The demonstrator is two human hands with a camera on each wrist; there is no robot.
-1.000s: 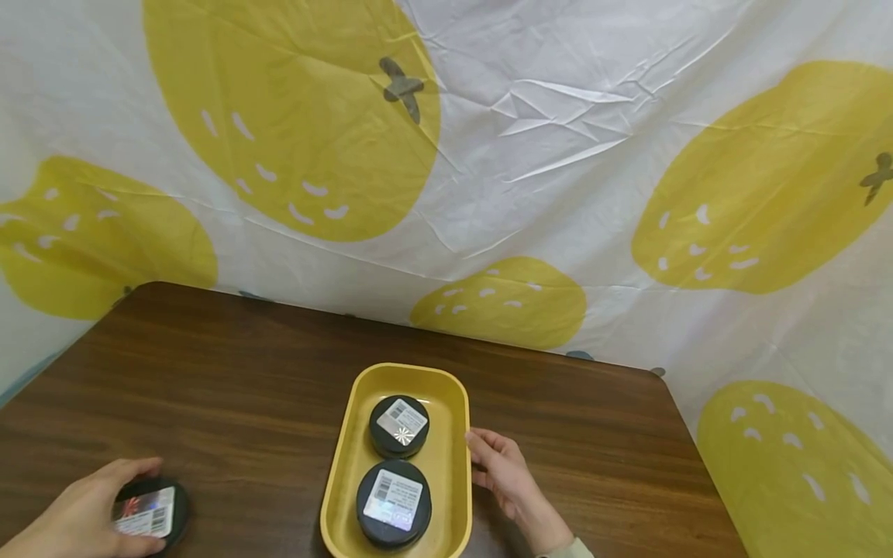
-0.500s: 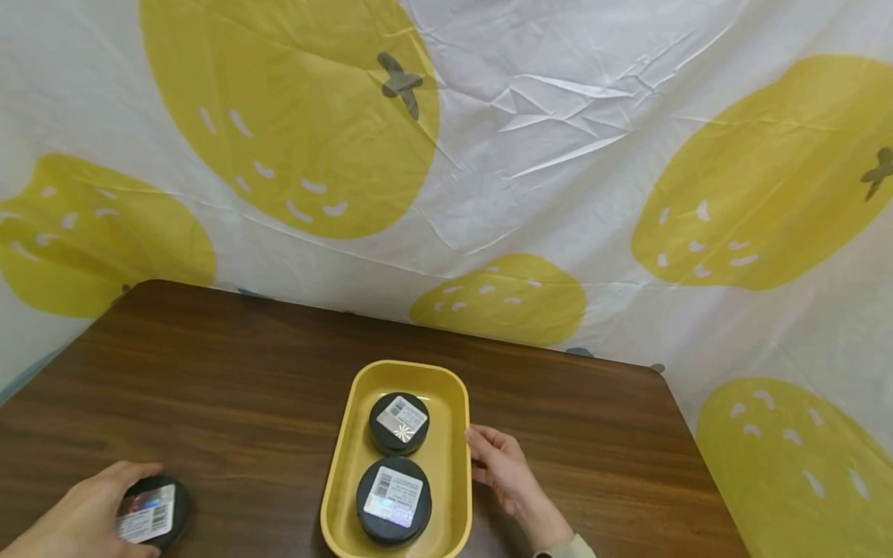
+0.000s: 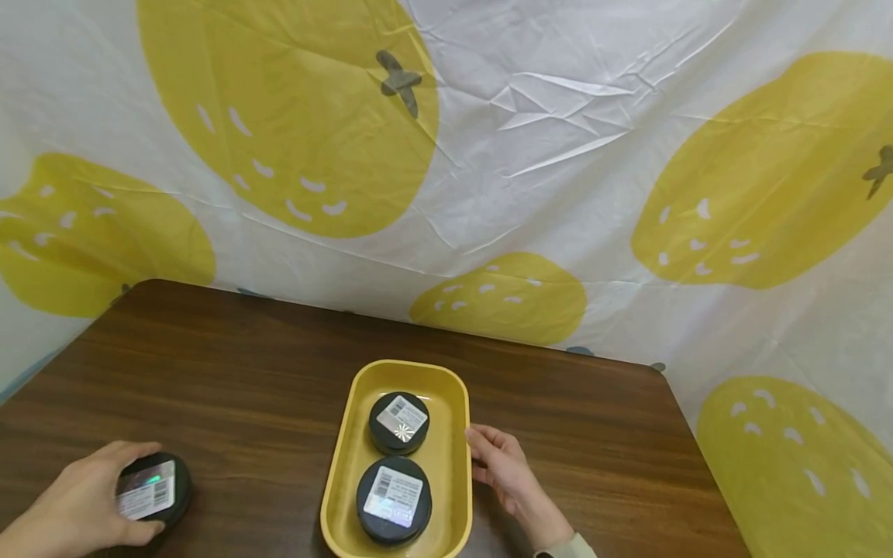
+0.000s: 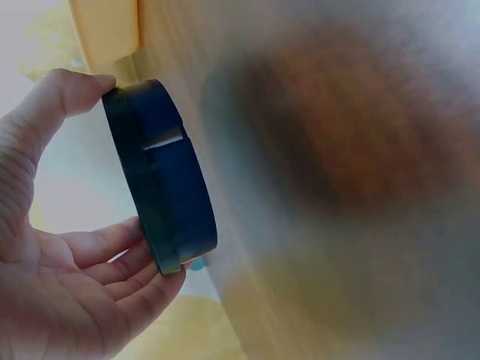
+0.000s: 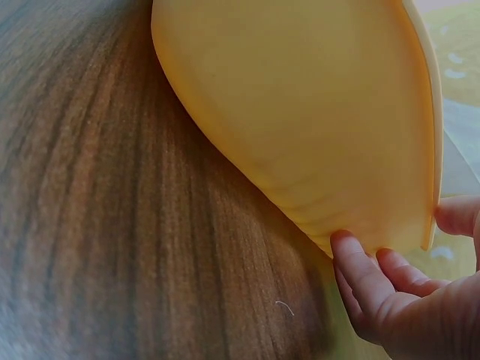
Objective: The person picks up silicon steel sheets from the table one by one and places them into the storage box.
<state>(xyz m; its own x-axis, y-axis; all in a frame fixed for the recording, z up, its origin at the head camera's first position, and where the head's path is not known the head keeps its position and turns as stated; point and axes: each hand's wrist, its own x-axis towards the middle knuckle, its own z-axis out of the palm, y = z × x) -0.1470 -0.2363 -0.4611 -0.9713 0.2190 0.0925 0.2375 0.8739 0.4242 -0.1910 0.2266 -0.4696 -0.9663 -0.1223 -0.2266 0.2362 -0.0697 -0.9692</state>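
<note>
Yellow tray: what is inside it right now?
The yellow tray holds two round black tins with white labels, a far one and a near one. The tray floor beneath them is covered. The right hand touches its outer wall.

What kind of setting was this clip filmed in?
Probably a staged tabletop recording setup, not a lived-in room: a brown wooden table, a creased fruit-print backdrop sheet hung behind it, and a yellow tray holding labelled black tins.

Bare table point(image 3: 230, 364) lies open from 9 to 12 o'clock of the tray point(image 3: 345, 457); the curtain point(image 3: 558, 155) walls off 12 o'clock.
</note>
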